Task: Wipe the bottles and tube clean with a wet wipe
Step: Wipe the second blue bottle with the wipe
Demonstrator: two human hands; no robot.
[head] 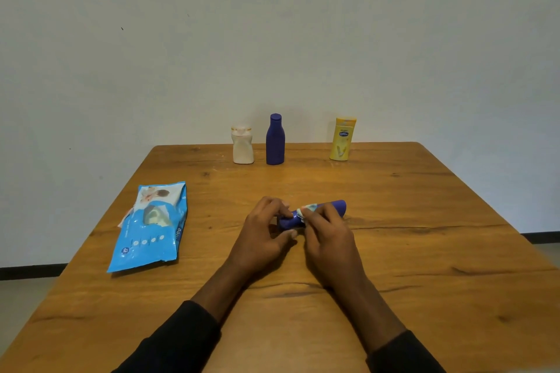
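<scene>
A blue tube (338,206) lies on its side at the middle of the wooden table (424,221). My left hand (260,236) grips its left end between thumb and fingers. My right hand (327,239) presses a crumpled wet wipe (307,209) against the tube's middle, and the fingers hide most of the wipe. At the far edge stand a white bottle (242,145), a dark blue bottle (275,140) and a yellow bottle (342,139), all upright and apart from one another.
A blue pack of wet wipes (151,227) lies flat on the left side of the table. A plain wall rises right behind the bottles. The table's left and right edges slope away toward the floor.
</scene>
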